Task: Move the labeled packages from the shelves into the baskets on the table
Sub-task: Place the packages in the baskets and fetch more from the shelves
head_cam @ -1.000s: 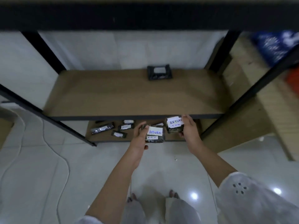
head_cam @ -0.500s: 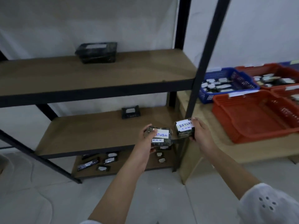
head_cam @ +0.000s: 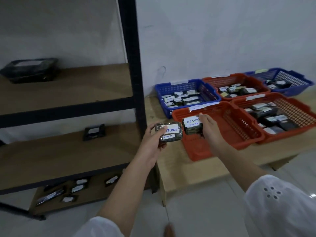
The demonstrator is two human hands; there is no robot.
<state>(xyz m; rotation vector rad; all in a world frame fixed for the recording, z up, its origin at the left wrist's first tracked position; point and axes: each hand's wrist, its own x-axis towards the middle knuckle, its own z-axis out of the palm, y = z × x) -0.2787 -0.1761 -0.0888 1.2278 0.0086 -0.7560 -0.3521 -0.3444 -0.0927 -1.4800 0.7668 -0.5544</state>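
Two grips: left hand [head_cam: 153, 136] holds a package [head_cam: 171, 134] above the table [head_cam: 179, 168] edge, right hand [head_cam: 210, 128] a second package [head_cam: 191, 125] over the orange basket [head_cam: 196, 152] rim. Shelf post [head_cam: 132, 65] stands close left.

Past the fingers [head_cam: 203, 117] of the right hand [head_cam: 211, 131], the near red basket [head_cam: 239, 126] is gaping open-topped, its mesh floor showing free room to their right. Beyond it, the blue basket [head_cam: 179, 85] is sitting crowded. Left of the fingers [head_cam: 151, 128] of the left hand [head_cam: 153, 136], the black shelf post [head_cam: 136, 93] is standing, blocking that side. Between both sets of fingers, the held packages [head_cam: 171, 133] are leaving only a slit.
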